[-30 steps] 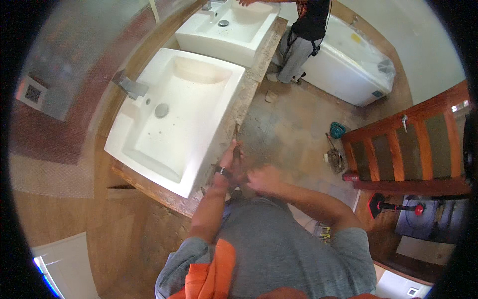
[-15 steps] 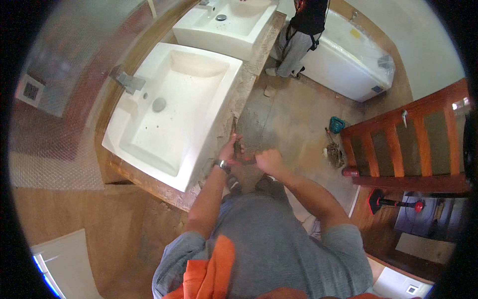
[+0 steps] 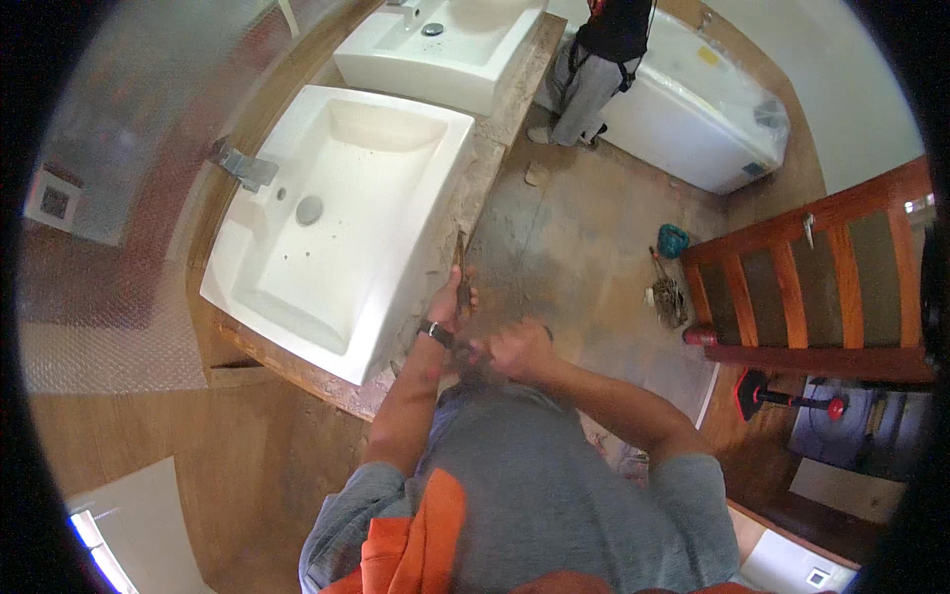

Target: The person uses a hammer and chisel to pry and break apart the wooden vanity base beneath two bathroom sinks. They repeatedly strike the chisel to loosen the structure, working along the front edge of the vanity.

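A white rectangular basin (image 3: pixel 346 188) with a chrome tap (image 3: pixel 242 168) sits on a rough-edged counter (image 3: pixel 473 188). My left hand (image 3: pixel 450 297) is wrapped round a thin upright chisel-like tool (image 3: pixel 460 259) at the counter's front edge, just right of the basin. Lower and to the right, my right hand (image 3: pixel 522 346) is closed on what looks like a hammer; its head is smeared by motion near my left wrist, so its shape is unclear.
A second basin (image 3: pixel 465 61) and a person (image 3: pixel 604 49) are at the back, beside a plastic-wrapped bathtub (image 3: pixel 693 129). On the right stand a slatted wooden door (image 3: pixel 792 287), a teal bucket (image 3: pixel 673 241), debris (image 3: pixel 665 297) and a red-and-black tool (image 3: pixel 792 401).
My right hand rose half a second ago and is now lower, nearer my left hand, with the tool blurred. The view has shifted slightly; the person's hand at the far basin has left the frame.
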Tool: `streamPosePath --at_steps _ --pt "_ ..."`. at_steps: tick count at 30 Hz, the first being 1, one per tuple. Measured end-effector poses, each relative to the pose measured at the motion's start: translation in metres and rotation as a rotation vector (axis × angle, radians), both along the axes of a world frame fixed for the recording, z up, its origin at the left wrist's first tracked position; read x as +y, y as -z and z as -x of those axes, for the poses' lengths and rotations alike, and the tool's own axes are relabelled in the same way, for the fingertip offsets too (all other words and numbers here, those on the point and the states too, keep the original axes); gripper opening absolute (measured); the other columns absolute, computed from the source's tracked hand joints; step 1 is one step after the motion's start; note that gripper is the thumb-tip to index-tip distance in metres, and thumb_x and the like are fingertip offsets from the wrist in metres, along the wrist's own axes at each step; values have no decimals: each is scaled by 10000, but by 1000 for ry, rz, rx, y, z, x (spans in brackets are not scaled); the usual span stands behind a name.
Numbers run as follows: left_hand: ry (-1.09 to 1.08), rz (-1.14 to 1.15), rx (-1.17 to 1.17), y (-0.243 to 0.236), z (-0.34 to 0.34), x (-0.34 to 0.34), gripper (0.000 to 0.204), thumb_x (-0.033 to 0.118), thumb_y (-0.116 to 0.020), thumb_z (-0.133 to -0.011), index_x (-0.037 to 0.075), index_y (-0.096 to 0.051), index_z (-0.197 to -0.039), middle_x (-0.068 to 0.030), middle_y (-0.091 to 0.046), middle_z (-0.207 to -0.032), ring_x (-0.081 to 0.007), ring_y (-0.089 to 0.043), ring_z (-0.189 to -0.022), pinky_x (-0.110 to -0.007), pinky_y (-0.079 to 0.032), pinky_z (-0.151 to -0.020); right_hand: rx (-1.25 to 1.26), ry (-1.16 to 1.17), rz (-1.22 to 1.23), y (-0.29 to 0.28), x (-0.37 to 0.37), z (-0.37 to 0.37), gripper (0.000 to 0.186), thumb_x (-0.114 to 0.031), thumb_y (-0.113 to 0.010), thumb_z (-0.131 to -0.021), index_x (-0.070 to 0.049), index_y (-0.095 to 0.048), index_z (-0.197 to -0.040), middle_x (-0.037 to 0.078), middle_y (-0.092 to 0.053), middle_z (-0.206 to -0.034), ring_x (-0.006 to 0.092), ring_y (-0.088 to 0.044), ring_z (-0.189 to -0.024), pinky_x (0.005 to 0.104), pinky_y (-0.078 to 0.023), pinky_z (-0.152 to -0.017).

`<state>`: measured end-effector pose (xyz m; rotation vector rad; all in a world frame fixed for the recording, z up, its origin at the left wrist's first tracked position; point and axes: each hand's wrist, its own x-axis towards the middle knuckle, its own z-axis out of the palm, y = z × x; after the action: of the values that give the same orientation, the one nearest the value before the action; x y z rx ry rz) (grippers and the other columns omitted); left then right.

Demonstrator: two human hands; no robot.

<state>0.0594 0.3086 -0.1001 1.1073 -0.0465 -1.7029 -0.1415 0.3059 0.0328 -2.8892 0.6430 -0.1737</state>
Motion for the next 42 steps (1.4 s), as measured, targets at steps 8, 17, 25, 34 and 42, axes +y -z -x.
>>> streamPosePath --at_steps 8,17,25,34,42 --pt "18 -55 -71 -6 -8 -4 448 497 -473 -1010 77 -582 -1123 -48 -627 -807 -181 -597 -649 -361 -530 -612 217 561 -231 34 -61 27 266 -330 -687 -794 -71 -722 -843 199 -700 -809 382 -697 -779 492 -556 -682" --pt "191 -209 -1229 -8 39 3 491 407 -475 -1003 -44 -598 -1154 -252 -641 -1083 -435 -592 -1006 -483 -462 -901 226 958 -403 79 -63 140 399 -421 -683 -830 -28 -721 -889 226 -691 -826 429 -681 -814 508 -540 -717" --pt "22 -80 -1200 -18 40 17 479 377 -437 -1016 -47 -631 -1126 -304 -642 -1094 -470 -593 -1068 -497 -451 -931 235 1286 -673 147 -11 222 457 -392 -667 -878 26 -656 -694 183 -618 -570 342 -670 -579 456 -511 -597" --pt "-23 -255 -702 48 81 15 560 489 -385 -1023 6 -642 -1144 -208 -659 -884 -352 -644 -861 -461 -487 -807 242 1217 -679 146 -18 254 465 -394 -656 -882 31 -647 -693 181 -601 -571 328 -638 -550 460 -499 -582" --pt "36 -306 -931 -8 77 16 585 508 -435 -1002 -10 -620 -1200 -251 -690 -965 -435 -657 -931 -489 -493 -826 80 1308 -840 152 -60 249 476 -411 -666 -870 19 -668 -664 186 -620 -556 354 -672 -577 471 -519 -611"
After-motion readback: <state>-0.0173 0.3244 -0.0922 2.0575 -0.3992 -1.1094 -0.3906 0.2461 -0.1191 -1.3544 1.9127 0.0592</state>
